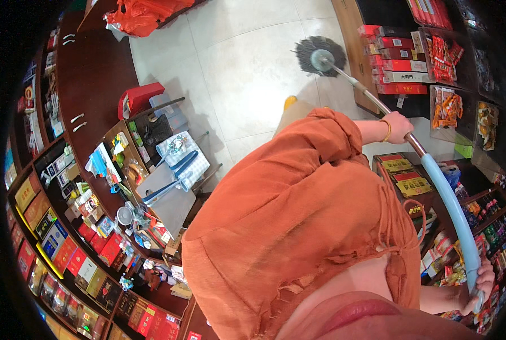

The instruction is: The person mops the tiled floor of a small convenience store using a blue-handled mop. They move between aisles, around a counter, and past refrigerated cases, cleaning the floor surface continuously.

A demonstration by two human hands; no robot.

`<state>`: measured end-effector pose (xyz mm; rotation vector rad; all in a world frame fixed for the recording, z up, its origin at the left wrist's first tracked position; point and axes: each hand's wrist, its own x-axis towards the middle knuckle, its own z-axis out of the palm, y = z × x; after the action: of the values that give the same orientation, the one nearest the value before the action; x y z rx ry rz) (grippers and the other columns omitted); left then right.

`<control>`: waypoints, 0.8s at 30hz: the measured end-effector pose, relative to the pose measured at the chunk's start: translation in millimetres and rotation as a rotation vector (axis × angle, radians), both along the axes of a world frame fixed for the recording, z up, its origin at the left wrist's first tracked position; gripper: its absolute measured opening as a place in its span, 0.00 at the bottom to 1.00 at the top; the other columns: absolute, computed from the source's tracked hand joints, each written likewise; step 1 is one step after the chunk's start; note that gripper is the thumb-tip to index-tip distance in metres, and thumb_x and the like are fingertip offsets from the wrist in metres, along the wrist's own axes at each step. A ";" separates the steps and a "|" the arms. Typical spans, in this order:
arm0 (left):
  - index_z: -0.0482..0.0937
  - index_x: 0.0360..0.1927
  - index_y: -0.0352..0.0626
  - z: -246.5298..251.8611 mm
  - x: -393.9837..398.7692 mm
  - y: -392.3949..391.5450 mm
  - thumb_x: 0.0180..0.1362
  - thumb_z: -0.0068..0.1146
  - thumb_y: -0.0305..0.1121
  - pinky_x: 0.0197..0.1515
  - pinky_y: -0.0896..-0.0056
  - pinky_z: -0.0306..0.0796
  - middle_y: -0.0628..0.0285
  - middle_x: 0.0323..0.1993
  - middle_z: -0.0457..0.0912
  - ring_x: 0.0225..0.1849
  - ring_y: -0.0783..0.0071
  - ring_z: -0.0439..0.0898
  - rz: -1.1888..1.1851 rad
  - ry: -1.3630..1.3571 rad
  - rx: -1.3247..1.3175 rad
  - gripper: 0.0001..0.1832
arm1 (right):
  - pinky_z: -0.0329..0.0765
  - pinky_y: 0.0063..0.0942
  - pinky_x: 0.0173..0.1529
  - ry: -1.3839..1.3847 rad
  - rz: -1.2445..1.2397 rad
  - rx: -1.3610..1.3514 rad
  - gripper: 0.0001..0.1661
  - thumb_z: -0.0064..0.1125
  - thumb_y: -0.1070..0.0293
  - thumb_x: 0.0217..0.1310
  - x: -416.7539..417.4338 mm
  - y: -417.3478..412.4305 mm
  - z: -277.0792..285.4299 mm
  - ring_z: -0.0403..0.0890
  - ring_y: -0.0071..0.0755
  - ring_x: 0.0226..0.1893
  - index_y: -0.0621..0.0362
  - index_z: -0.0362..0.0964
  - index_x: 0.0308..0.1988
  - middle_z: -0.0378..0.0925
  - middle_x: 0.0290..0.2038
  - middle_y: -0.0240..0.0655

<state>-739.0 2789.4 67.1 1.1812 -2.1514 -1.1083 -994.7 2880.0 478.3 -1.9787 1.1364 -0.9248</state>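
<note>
My left hand [396, 127], with a gold-coloured bracelet at the wrist, grips the metal pole of a round-headed spin mop [378, 102]. At the pole's upper end, my right hand [481, 282] is closed around the light-blue handle sleeve [452, 204]. The dark grey mop head [321, 55], with its pale disc, lies on the light tiled floor [248, 72] beside a wooden cabinet base [350, 55]. My left arm reaches across in a rust-orange top [287, 204]. A yellow shoe tip [290, 101] shows below the mop head.
Stacked cartons [401, 63] and hanging snack packs [444, 55] line the right side. Boxes printed yellow and red [405, 174] sit below the pole. To the left, a chequered tote bag [189, 157] rests near a dark wooden counter [95, 63]. Red plastic bags [146, 17] lie at the top.
</note>
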 end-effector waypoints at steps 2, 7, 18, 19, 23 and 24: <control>0.79 0.25 0.51 -0.8 -6.7 -1.4 0.46 0.57 0.44 0.38 0.58 0.72 0.59 0.26 0.81 0.33 0.57 0.80 -0.031 0.063 -0.029 0.10 | 0.56 0.43 0.43 -0.036 0.047 -0.099 0.20 0.50 0.48 0.51 -3.4 4.1 -3.8 0.63 0.36 0.34 0.51 0.70 0.37 0.62 0.29 0.31; 0.80 0.26 0.52 -6.6 29.8 12.7 0.45 0.56 0.44 0.38 0.58 0.72 0.60 0.25 0.81 0.33 0.57 0.80 0.032 -0.028 -0.004 0.09 | 0.56 0.46 0.47 -0.102 0.128 -0.133 0.23 0.49 0.49 0.51 5.4 -7.0 -20.1 0.65 0.37 0.35 0.53 0.72 0.41 0.66 0.31 0.32; 0.80 0.18 0.48 -112.8 316.8 146.8 0.39 0.65 0.36 0.34 0.57 0.72 0.55 0.21 0.78 0.28 0.54 0.78 0.811 -0.269 -0.028 0.06 | 0.65 0.56 0.52 -0.443 0.494 0.305 0.09 0.54 0.64 0.43 256.1 -33.0 -177.8 0.73 0.43 0.29 0.57 0.68 0.24 0.72 0.25 0.39; 0.78 0.17 0.45 -108.5 344.0 160.7 0.40 0.64 0.35 0.35 0.56 0.71 0.52 0.23 0.78 0.31 0.53 0.78 0.818 -0.388 0.046 0.07 | 0.65 0.56 0.55 -0.484 0.499 0.369 0.08 0.55 0.67 0.44 284.3 -23.7 -198.5 0.76 0.43 0.32 0.58 0.66 0.24 0.73 0.27 0.40; 0.79 0.21 0.41 -156.9 427.8 234.3 0.41 0.65 0.37 0.44 0.56 0.70 0.50 0.28 0.79 0.37 0.50 0.76 0.870 -0.576 0.236 0.11 | 0.61 0.50 0.62 -0.344 0.821 0.585 0.06 0.60 0.76 0.48 343.8 -6.7 -244.5 0.74 0.41 0.45 0.59 0.69 0.28 0.73 0.33 0.36; 0.79 0.22 0.40 -163.7 433.4 245.4 0.42 0.65 0.37 0.45 0.56 0.70 0.50 0.29 0.79 0.38 0.50 0.76 0.860 -0.611 0.237 0.11 | 0.60 0.49 0.62 -0.324 0.820 0.643 0.07 0.61 0.76 0.47 342.2 3.3 -253.5 0.73 0.41 0.47 0.59 0.69 0.29 0.73 0.34 0.36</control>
<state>-305.5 3034.8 -96.6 2.4742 -1.5314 -0.6476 -652.5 2883.3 224.8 -1.4603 0.2951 -0.3458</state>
